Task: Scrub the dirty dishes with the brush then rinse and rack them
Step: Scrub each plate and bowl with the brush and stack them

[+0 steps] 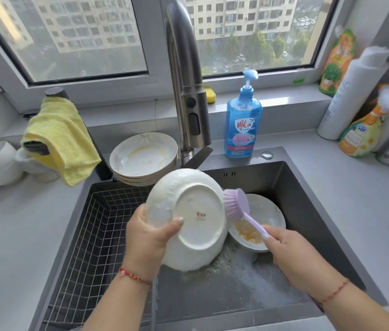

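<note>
My left hand [149, 240] grips a soapy white plate [188, 218] by its left rim, tilted with its underside toward me, above the dark sink [308, 211]. My right hand [296, 256] holds the handle of a purple brush [236, 204]. The brush's bristles press against the right edge of the plate's underside. Behind the brush, a dirty plate [267, 218] with orange residue lies in the sink. A stack of soiled plates [143, 158] sits at the sink's back left corner.
A wire rack basket [98, 235] fills the sink's left part. The tall faucet [186, 91] rises at the back, with a blue soap bottle [242, 125] to its right. A yellow cloth [62, 137] hangs at left. Bottles [346, 96] stand at right.
</note>
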